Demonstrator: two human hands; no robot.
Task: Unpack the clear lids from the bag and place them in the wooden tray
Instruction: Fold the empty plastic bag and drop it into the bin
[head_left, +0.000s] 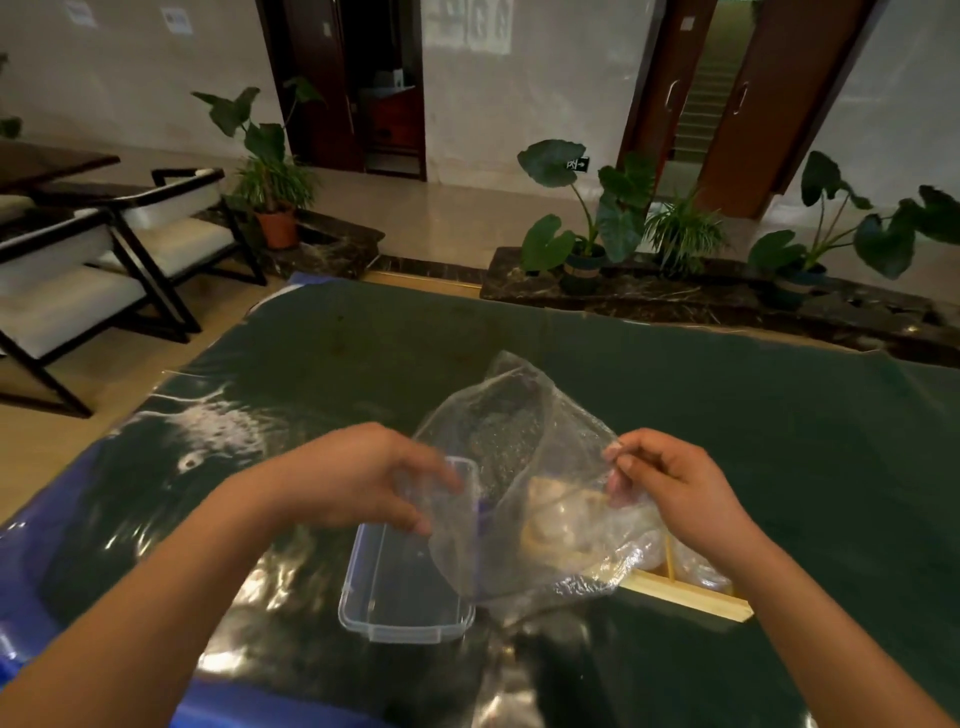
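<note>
Clear bag held up over table, mouth pinched by right hand thumb + fingers, rect. clear lid gripped at top end by left hand w/ curled fingers, wooden tray under bag w/ clear lids inside, count can't be told.

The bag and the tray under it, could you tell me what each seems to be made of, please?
Bag: thin clear plastic film, by its looks; it crinkles, glints and shows the table through it. Wooden tray: pale, unpainted wood with a matte finish, going by its straight light-coloured rim and inner divider.
</note>
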